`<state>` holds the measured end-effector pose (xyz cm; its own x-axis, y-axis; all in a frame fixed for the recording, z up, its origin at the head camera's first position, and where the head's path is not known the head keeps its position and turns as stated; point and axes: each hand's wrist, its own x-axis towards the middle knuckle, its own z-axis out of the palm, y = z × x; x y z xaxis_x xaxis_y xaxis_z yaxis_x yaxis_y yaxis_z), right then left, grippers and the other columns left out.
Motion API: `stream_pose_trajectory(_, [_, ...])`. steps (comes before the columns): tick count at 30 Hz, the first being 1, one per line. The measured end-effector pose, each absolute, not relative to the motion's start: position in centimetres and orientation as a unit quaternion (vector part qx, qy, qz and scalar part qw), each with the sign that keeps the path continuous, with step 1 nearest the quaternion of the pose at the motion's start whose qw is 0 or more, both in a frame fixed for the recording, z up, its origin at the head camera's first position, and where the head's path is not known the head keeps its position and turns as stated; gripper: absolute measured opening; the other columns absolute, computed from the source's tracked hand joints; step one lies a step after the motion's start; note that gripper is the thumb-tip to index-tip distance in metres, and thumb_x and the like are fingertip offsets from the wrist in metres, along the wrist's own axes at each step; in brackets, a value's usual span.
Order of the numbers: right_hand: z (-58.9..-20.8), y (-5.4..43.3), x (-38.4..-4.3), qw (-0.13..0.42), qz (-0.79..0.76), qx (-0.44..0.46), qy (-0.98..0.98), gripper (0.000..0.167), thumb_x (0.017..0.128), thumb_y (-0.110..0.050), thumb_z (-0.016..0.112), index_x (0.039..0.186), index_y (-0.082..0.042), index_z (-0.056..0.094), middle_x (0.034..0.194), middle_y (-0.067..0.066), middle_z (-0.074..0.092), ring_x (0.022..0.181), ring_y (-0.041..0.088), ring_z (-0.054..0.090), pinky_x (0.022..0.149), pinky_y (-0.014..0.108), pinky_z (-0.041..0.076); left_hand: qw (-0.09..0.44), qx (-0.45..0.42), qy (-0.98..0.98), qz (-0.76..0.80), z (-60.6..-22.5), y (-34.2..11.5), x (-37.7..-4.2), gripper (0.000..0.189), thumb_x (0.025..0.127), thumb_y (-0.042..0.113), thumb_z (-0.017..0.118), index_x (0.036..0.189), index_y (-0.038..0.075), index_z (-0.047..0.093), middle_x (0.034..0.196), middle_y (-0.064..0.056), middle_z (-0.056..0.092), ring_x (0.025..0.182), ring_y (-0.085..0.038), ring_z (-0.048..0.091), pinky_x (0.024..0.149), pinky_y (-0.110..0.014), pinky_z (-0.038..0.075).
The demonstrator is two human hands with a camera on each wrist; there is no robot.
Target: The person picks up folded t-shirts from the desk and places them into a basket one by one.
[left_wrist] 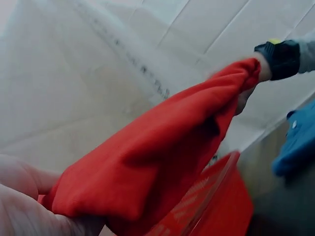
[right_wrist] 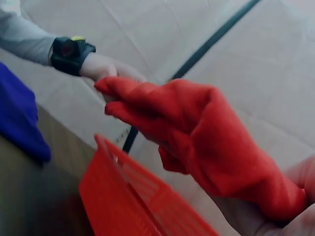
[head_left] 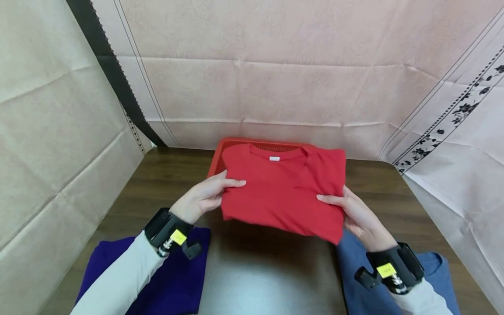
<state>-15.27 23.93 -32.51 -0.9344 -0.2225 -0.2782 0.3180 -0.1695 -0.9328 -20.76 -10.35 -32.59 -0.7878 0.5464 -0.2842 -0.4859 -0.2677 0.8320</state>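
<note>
A folded red T-shirt (head_left: pixel 283 188) with a white neck label is held up level between both hands. My left hand (head_left: pixel 204 194) grips its left side, thumb on top and fingers underneath. On the opposite side my right hand (head_left: pixel 360 214) pinches the cloth the same way, its thumb lying over the fabric. Behind and below the shirt stands a red plastic basket (head_left: pixel 215 164), mostly hidden by it in the head view. In the right wrist view the shirt (right_wrist: pixel 231 152) hangs above the slatted basket (right_wrist: pixel 133 191).
Folded purple cloth (head_left: pixel 177 280) lies at the left under my forearm. A folded blue shirt (head_left: pixel 437 271) lies at the right. Between them is a dark shiny board (head_left: pixel 271 284) on the wooden table (head_left: pixel 165 175). Patterned sheets (head_left: pixel 275 87) hang behind and at the sides.
</note>
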Motion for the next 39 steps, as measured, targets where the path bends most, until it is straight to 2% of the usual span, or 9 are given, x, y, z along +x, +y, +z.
stream_pose_trajectory(4, [-33.2, 23.9, -17.6, 0.177, -0.770, 0.050, 0.610, 0.065, 0.101, -0.015, 0.062, 0.153, -0.026, 0.024, 0.136, 0.003, 0.041, 0.115, 0.017, 0.058, 0.090, 0.032, 0.058, 0.327, -0.017, 0.523, 0.787, -32.9, -9.9, -23.3, 0.076, 0.105, 0.005, 0.051, 0.162, 0.026, 0.005, 0.142, -0.008, 0.042, 0.117, -0.021, 0.058, 0.088, -0.036, 0.059])
stream_pose_trajectory(6, [-33.4, 23.9, -18.7, 0.176, -0.770, 0.055, 0.611, 0.068, 0.101, -0.015, 0.063, 0.154, -0.026, 0.023, 0.136, 0.003, 0.042, 0.114, 0.016, 0.059, 0.090, 0.032, 0.058, 0.326, -0.038, 0.525, 0.785, -33.0, -9.7, -24.4, 0.088, 0.104, 0.006, 0.052, 0.162, 0.031, -0.009, 0.150, -0.009, 0.036, 0.123, -0.022, 0.054, 0.094, -0.036, 0.056])
stream_pose_trajectory(8, [-33.6, 24.0, -19.8, 0.179, -0.771, 0.058, 0.609, 0.070, 0.101, -0.015, 0.062, 0.156, -0.027, 0.021, 0.136, 0.003, 0.041, 0.113, 0.016, 0.059, 0.089, 0.032, 0.058, 0.324, -0.053, 0.524, 0.786, -33.0, -9.5, -25.4, 0.092, 0.104, 0.007, 0.053, 0.161, 0.032, -0.014, 0.154, -0.009, 0.032, 0.128, -0.023, 0.050, 0.095, -0.036, 0.056])
stream_pose_trajectory(13, [-34.5, 23.6, -22.2, 0.195, -0.777, 0.075, 0.594, 0.078, 0.102, -0.014, 0.060, 0.161, -0.035, 0.013, 0.138, 0.001, 0.038, 0.119, 0.019, 0.049, 0.089, 0.031, 0.057, 0.321, -0.052, 0.525, 0.786, -33.7, -9.3, -27.6, 0.079, 0.104, 0.005, 0.052, 0.163, 0.031, 0.005, 0.151, -0.009, 0.036, 0.126, -0.024, 0.049, 0.084, -0.034, 0.058])
stream_pose_trajectory(15, [-34.9, 23.2, -23.1, 0.194, -0.776, 0.081, 0.595, 0.080, 0.102, -0.013, 0.058, 0.162, -0.036, 0.010, 0.142, 0.002, 0.036, 0.122, 0.020, 0.046, 0.090, 0.031, 0.054, 0.319, -0.056, 0.525, 0.787, -34.2, -9.3, -28.3, 0.076, 0.104, 0.004, 0.051, 0.162, 0.032, 0.010, 0.151, -0.009, 0.037, 0.127, -0.024, 0.048, 0.089, -0.037, 0.057])
stream_pose_trajectory(20, [-36.1, 22.3, -24.8, 0.184, -0.764, 0.101, 0.609, 0.084, 0.103, -0.008, 0.054, 0.163, -0.039, 0.004, 0.159, 0.004, 0.022, 0.133, 0.023, 0.034, 0.105, 0.036, 0.041, 0.317, -0.108, 0.521, 0.785, -35.6, -9.2, -29.7, 0.089, 0.102, 0.003, 0.053, 0.163, 0.035, -0.004, 0.158, -0.010, 0.031, 0.135, -0.026, 0.042, 0.115, -0.044, 0.039])
stream_pose_trajectory(24, [-36.9, 21.8, -25.5, 0.179, -0.756, 0.104, 0.621, 0.087, 0.102, -0.001, 0.049, 0.162, -0.037, -0.001, 0.168, 0.006, 0.008, 0.145, 0.028, 0.020, 0.120, 0.044, 0.025, 0.319, -0.137, 0.532, 0.772, -36.8, -9.0, -30.3, 0.084, 0.102, 0.001, 0.053, 0.164, 0.032, 0.005, 0.156, -0.011, 0.035, 0.133, -0.027, 0.043, 0.117, -0.044, 0.036])
stream_pose_trajectory(27, [-37.5, 21.7, -25.7, 0.171, -0.748, 0.093, 0.634, 0.087, 0.100, 0.005, 0.045, 0.163, -0.033, -0.002, 0.169, 0.006, 0.004, 0.149, 0.029, 0.015, 0.123, 0.046, 0.017, 0.318, -0.142, 0.544, 0.764, -37.6, -8.9, -30.4, 0.078, 0.101, 0.001, 0.053, 0.163, 0.030, 0.014, 0.151, -0.011, 0.039, 0.129, -0.027, 0.045, 0.116, -0.045, 0.037])
stream_pose_trajectory(39, [-38.1, 21.6, -25.8, 0.172, -0.707, 0.081, 0.681, 0.088, 0.099, 0.008, 0.044, 0.163, -0.022, -0.008, 0.168, 0.016, 0.011, 0.146, 0.033, 0.023, 0.123, 0.046, 0.021, 0.302, -0.121, 0.578, 0.748, -38.6, -8.8, -30.7, 0.080, 0.101, -0.005, 0.044, 0.164, 0.031, 0.008, 0.160, -0.012, 0.030, 0.141, -0.030, 0.034, 0.121, -0.047, 0.028])
